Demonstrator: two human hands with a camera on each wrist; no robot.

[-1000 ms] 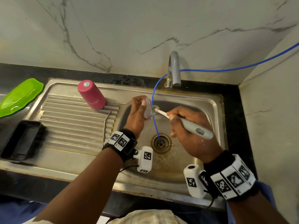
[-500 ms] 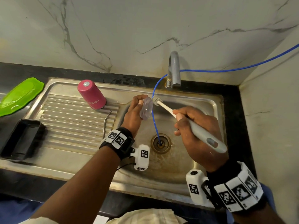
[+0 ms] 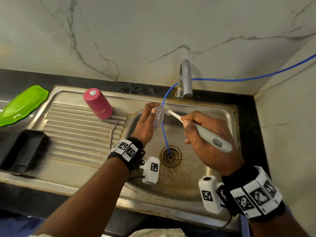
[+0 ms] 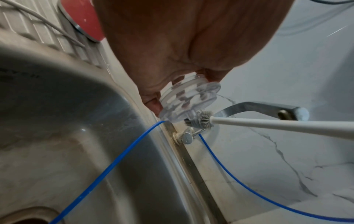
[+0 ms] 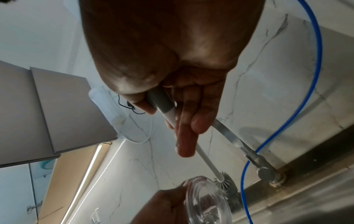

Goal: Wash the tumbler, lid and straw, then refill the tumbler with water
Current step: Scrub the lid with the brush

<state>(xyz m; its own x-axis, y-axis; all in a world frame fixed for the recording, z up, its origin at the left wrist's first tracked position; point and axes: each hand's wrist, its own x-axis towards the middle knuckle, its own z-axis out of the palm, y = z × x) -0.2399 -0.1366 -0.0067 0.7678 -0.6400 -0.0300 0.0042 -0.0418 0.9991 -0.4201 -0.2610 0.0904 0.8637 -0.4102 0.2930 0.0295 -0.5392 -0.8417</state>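
My left hand (image 3: pixel 148 118) holds the clear plastic lid (image 3: pixel 158 117) on edge over the sink basin (image 3: pixel 191 177), fingers curled round its rim. The lid (image 4: pixel 188 100) shows its threaded collar in the left wrist view. My right hand (image 3: pixel 203 132) grips a grey-handled cleaning brush (image 3: pixel 212 139); its round bristle head (image 3: pixel 169 111) touches the lid's upper edge. The brush head (image 4: pixel 200 119) presses the lid's flange, and also shows beside the lid (image 5: pixel 207 203) in the right wrist view. The pink tumbler (image 3: pixel 97 103) stands upside down on the drainboard. A thin metal straw (image 3: pixel 113 134) lies on the drainboard ridges.
A steel tap (image 3: pixel 185 77) rises behind the basin, with no water seen running. A blue tube (image 3: pixel 165 134) runs from the wall down into the drain (image 3: pixel 171 156). A green board (image 3: pixel 22 104) and a black tray (image 3: pixel 22 151) sit at the left.
The brush head has moved up from the lid's face to its upper edge, and my right hand has drawn back to the right. The left hand has turned the lid slightly.
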